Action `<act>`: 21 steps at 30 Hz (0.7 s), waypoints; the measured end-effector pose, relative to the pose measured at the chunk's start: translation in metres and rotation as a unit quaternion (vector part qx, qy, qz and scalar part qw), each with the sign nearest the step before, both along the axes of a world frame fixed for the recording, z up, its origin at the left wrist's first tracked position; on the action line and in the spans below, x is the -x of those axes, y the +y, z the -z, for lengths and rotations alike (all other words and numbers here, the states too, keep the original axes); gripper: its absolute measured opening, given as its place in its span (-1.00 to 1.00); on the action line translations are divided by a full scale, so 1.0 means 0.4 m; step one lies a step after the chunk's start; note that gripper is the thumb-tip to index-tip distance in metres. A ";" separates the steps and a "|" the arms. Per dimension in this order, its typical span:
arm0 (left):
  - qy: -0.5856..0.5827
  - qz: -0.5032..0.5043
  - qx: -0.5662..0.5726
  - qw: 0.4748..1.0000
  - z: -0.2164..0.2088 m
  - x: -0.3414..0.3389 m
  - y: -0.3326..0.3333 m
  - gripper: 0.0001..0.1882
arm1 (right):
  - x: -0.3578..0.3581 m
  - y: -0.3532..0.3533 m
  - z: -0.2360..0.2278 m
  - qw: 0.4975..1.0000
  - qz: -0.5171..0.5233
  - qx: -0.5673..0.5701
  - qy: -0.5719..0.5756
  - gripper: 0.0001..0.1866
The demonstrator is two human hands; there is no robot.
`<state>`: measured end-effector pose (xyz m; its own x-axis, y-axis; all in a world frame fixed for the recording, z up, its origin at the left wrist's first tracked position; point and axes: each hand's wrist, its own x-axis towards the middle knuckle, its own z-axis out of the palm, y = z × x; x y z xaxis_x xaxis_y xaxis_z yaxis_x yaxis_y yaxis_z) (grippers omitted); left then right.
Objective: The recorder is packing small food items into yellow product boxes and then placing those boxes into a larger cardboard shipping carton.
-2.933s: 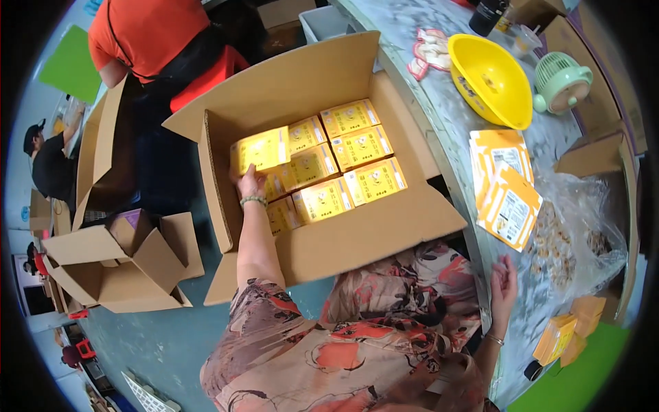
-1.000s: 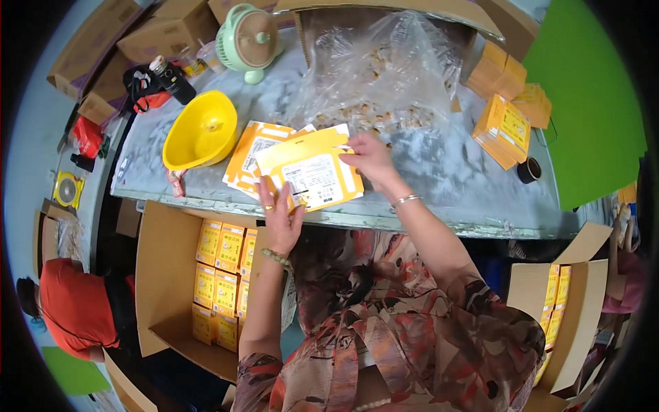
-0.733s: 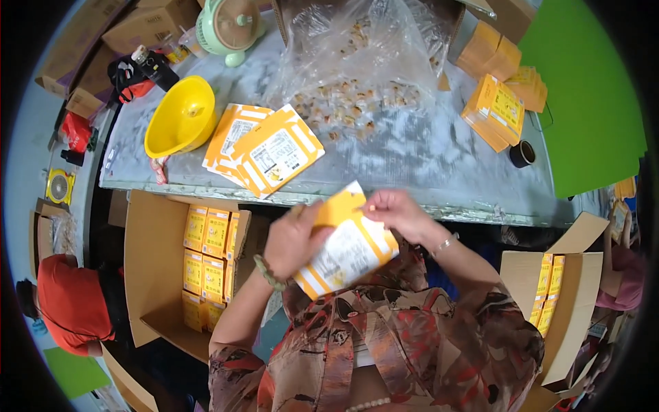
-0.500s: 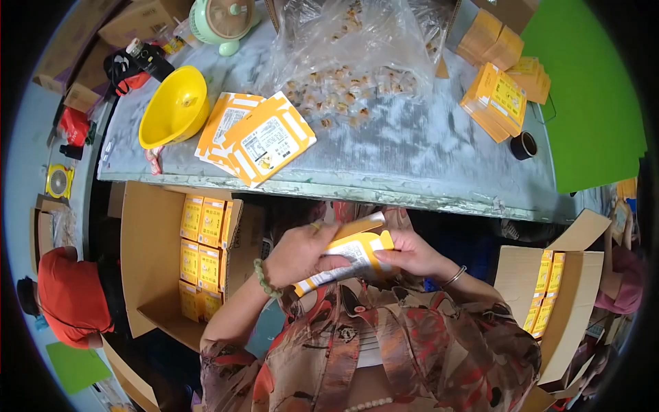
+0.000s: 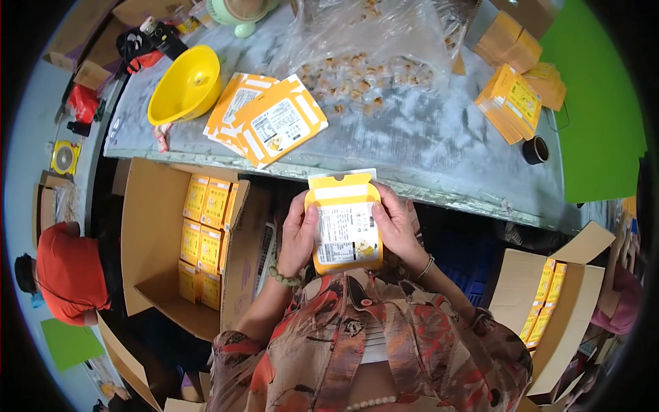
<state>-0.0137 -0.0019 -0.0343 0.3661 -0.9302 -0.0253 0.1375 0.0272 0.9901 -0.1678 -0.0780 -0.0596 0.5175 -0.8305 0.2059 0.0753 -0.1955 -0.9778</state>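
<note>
A small yellow and white carton (image 5: 347,230) is held upright before my body, its printed panel facing up and its top flap raised. My left hand (image 5: 299,230) grips the carton's left edge, thumb on the front. On the opposite edge, my right hand (image 5: 398,223) holds it the same way, thumb on the printed face. Beyond the carton, flat yellow and white cartons (image 5: 281,123) lie fanned near the table's front edge. Small clear-wrapped pieces (image 5: 371,79) spill from a clear plastic bag (image 5: 384,34) at the table's far middle.
A yellow bowl (image 5: 184,86) stands on the table (image 5: 425,144), left. At right are stacked flat cartons (image 5: 511,103) and a dark round cup (image 5: 535,150). Open cardboard boxes with yellow cartons flank me, one left (image 5: 154,233), one right (image 5: 573,309). Another person (image 5: 68,275) is at far left.
The carton has turned from a slant to upright, with its printed panel now facing me. Both hands have shifted to its side edges, and the view has moved slightly.
</note>
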 end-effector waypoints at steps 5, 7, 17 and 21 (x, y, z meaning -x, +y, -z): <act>-0.056 0.064 -0.078 0.993 0.005 -0.054 -0.005 -0.75 | -0.001 -0.027 -0.061 0.993 -0.038 0.086 0.072 -0.76; -0.132 0.057 -0.019 0.989 -0.046 -0.059 -0.020 -0.75 | -0.003 -0.032 -0.104 0.998 -0.023 0.010 0.057 -0.77; -0.066 0.234 -0.043 0.969 -0.052 -0.126 0.021 -0.80 | -0.006 -0.084 -0.088 0.968 -0.157 0.162 0.108 -0.85; -0.039 0.204 -0.100 0.973 -0.035 -0.147 0.039 -0.74 | -0.118 -0.291 -0.065 0.929 -0.037 0.285 0.233 -0.72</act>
<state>0.0450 0.0137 -0.0201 -0.0254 -0.9780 -0.2072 0.0204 -0.2078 0.9780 -0.1208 -0.1944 -0.0337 0.7117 -0.6145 0.3406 -0.2972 -0.7026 -0.6466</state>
